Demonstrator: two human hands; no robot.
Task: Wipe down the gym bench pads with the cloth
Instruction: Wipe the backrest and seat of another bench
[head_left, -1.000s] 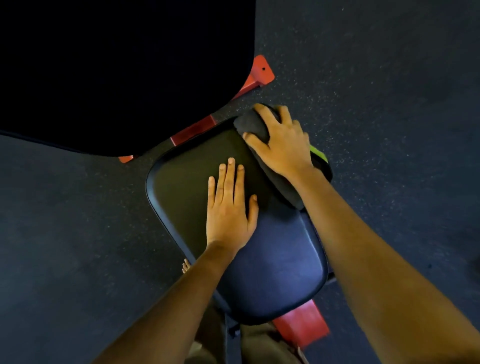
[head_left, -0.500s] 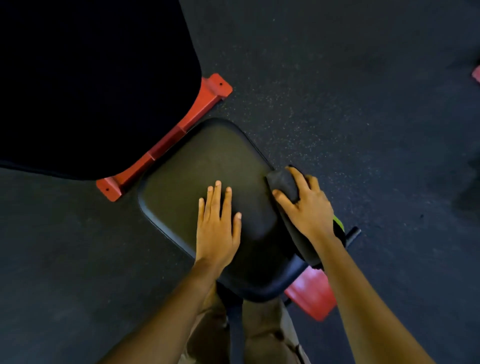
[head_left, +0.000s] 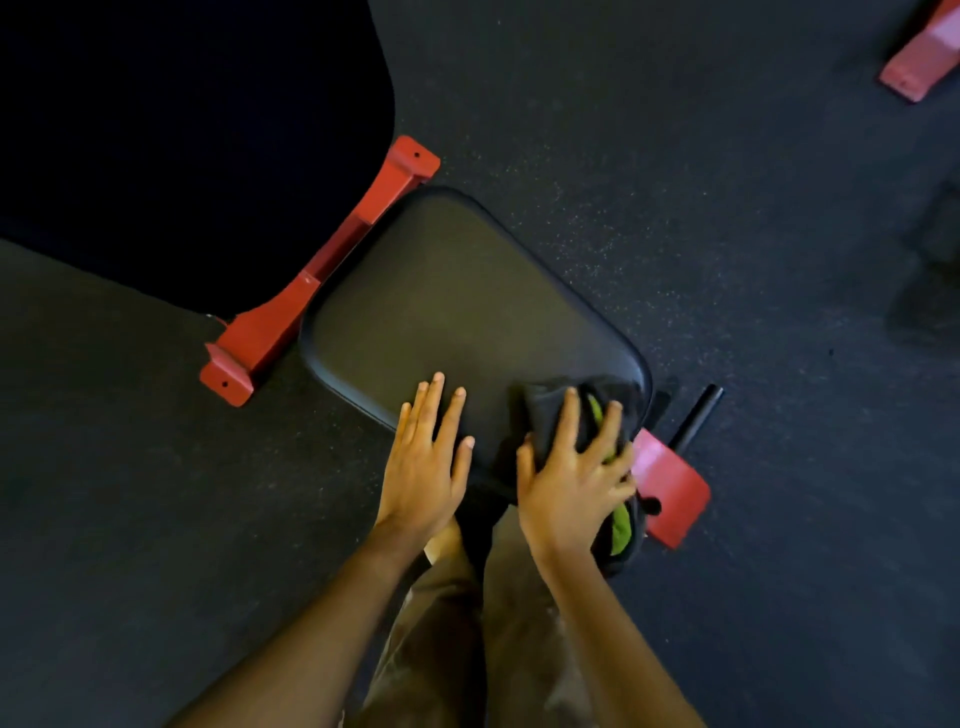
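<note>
Pressing down on the near right corner of the black bench pad (head_left: 457, 291), the right hand (head_left: 569, 483) is seen with fingers spread over a bunched dark cloth (head_left: 543, 415) with a green side, part of which is draped off the pad's edge beneath the palm. The left hand (head_left: 423, 462) is laid flat beside it on the pad's near edge, fingers straight and slightly fanned, nothing held. A red frame (head_left: 322, 280) is noted along the pad's far left side, and a red bracket (head_left: 672, 486) and black bar (head_left: 696, 415) just past the cloth, all on speckled dark flooring (head_left: 727, 208).
</note>
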